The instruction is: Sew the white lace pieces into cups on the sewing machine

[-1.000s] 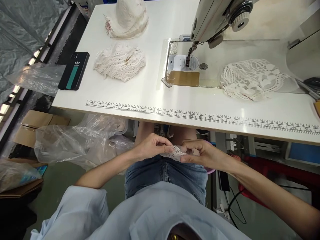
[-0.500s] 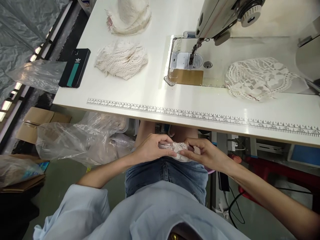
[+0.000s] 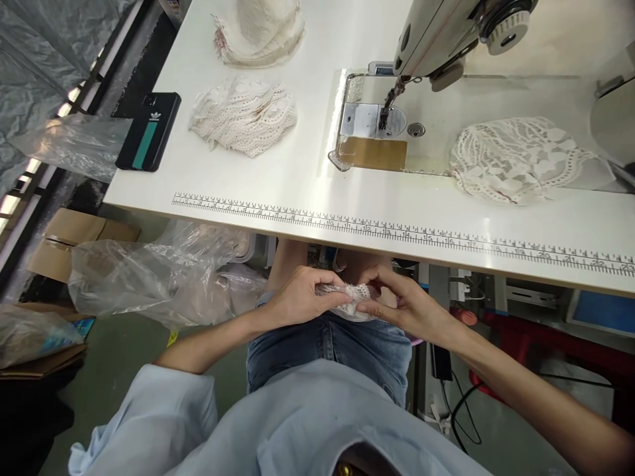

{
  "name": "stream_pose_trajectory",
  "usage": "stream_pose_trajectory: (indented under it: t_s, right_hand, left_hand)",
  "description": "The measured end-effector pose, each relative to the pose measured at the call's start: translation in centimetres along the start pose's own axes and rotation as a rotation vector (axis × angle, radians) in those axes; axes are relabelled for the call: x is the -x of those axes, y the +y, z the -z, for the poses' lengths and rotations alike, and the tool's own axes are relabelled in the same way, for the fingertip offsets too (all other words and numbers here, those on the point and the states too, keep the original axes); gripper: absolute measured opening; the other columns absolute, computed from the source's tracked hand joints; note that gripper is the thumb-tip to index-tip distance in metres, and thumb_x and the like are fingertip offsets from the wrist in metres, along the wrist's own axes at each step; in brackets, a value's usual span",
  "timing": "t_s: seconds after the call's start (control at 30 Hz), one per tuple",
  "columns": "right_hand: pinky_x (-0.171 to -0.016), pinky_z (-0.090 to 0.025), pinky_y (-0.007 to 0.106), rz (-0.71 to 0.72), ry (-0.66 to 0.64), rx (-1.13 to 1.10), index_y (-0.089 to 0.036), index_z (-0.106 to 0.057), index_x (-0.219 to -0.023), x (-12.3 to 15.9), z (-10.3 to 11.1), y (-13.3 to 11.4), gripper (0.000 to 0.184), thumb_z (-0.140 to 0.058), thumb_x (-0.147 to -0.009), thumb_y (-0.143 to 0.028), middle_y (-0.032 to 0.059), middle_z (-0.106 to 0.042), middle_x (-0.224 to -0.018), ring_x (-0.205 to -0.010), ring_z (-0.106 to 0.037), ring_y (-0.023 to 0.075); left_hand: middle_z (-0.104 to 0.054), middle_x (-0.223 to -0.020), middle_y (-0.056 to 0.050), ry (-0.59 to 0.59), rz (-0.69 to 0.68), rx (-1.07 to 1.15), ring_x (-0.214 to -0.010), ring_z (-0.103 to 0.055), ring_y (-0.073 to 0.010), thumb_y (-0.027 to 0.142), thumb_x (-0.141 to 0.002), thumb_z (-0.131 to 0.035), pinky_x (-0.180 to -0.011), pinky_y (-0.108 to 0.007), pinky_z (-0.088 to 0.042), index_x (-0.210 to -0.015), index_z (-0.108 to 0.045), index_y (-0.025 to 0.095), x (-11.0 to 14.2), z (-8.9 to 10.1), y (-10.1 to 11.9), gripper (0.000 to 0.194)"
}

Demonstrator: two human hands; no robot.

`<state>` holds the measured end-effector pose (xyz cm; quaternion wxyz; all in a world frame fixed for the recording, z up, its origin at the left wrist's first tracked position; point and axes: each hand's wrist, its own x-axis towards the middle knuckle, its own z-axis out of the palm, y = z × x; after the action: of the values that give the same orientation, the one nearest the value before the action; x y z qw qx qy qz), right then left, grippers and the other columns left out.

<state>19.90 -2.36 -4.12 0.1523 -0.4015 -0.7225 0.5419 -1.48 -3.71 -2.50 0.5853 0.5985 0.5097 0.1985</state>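
Note:
A small piece of white lace point(image 3: 355, 294) is held over my lap, just below the front edge of the table. My left hand point(image 3: 307, 295) pinches its left end between thumb and fingers. On the other side my right hand point(image 3: 399, 301) grips the right end, thumb in front and fingers behind. Parts of the lace are covered by my fingers. On the table above lie a stack of cream lace pieces point(image 3: 243, 118), a cream fabric bundle point(image 3: 262, 36) behind it, and a pile of white lace point(image 3: 520, 158) at the right.
A sewing machine point(image 3: 436, 46) stands at the back right, its needle over the metal plate. A printed ruler point(image 3: 367, 228) runs along the table's front edge. A black phone point(image 3: 149, 132) lies at the left edge. Clear plastic bags point(image 3: 163, 277) and a cardboard box point(image 3: 74, 238) sit below left.
My right fingers have shifted slightly on the lace, and the lace between my hands looks a little more bunched. The whole view has moved slightly.

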Motion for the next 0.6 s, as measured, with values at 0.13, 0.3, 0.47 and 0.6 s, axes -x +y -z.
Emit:
stream_pose_trajectory:
  t_s: [0.13,0.3,0.47,0.6]
  right_hand:
    - [-0.070,-0.043,0.027,0.129,0.037,0.002,-0.025,-0.050,-0.104,0.02,0.06,0.00,0.020,-0.057,-0.087,-0.034,0.0033,-0.056,-0.094,-0.080,-0.053,0.0152]
    - [-0.064,-0.044,0.026,0.122,-0.008,-0.042,-0.023,-0.053,-0.099,-0.16,-0.18,0.08,0.013,-0.054,-0.089,-0.031,0.0032,-0.057,-0.088,-0.073,-0.054,0.0138]
    - [-0.063,-0.045,0.026,0.160,0.023,-0.069,-0.022,-0.057,-0.091,-0.29,-0.46,0.21,0.008,-0.052,-0.089,-0.028,0.0051,-0.058,-0.087,-0.077,-0.056,0.0161]
    - [-0.063,-0.046,0.026,0.189,0.029,-0.055,-0.022,-0.060,-0.089,-0.28,-0.41,0.19,0.009,-0.051,-0.090,-0.026,0.0052,-0.059,-0.087,-0.076,-0.056,0.0155]
  left_hand:
    - [-0.069,-0.074,-0.002,-0.005,0.002,0.010,-0.066,-0.058,-0.0113,0.034,-0.079,-0.061,-0.058,-0.018,-0.039,-0.081,-0.071,0.013,0.02,-0.05,-0.16,0.023]
    - [-0.069,-0.076,-0.002,-0.005,-0.005,0.019,-0.070,-0.059,-0.0124,0.032,-0.079,-0.061,-0.062,-0.019,-0.041,-0.083,-0.070,0.013,-0.04,-0.14,-0.27,0.021]
    - [-0.069,-0.074,-0.002,-0.004,0.010,0.038,-0.070,-0.060,-0.0129,0.031,-0.078,-0.062,-0.062,-0.019,-0.042,-0.080,-0.070,0.013,0.02,-0.10,-0.26,0.019]
    - [-0.069,-0.075,-0.002,-0.004,0.007,0.043,-0.070,-0.061,-0.0131,0.031,-0.078,-0.062,-0.062,-0.019,-0.043,-0.080,-0.069,0.014,0.07,-0.13,-0.26,0.019]
